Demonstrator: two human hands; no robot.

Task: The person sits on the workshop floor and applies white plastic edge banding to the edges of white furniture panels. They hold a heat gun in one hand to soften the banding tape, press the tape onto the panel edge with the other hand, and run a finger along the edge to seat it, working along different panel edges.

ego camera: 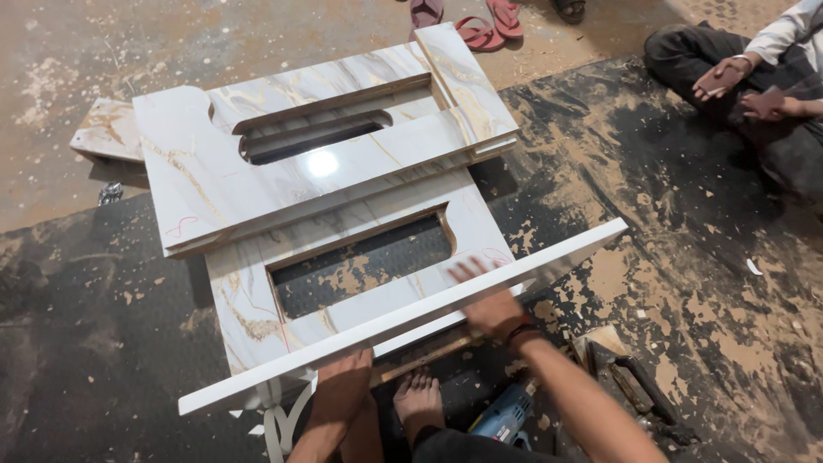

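The long white board (403, 321) stands on edge, slanting across the near side of the lower marble-patterned panel (249, 300), and my worry is that it tips or slides off, since only two hands steady it and the black mat (86, 326) beneath is strewn with sawdust. A slip could chip the stacked upper panel (206, 171) or land on the bare foot (417, 399) just below. The left hand (343, 386) grasps the board's lower edge from beneath; the right hand (489, 304) is blurred, seemingly draped over the top edge, fingers forward, though I cannot tell whether it clenches.
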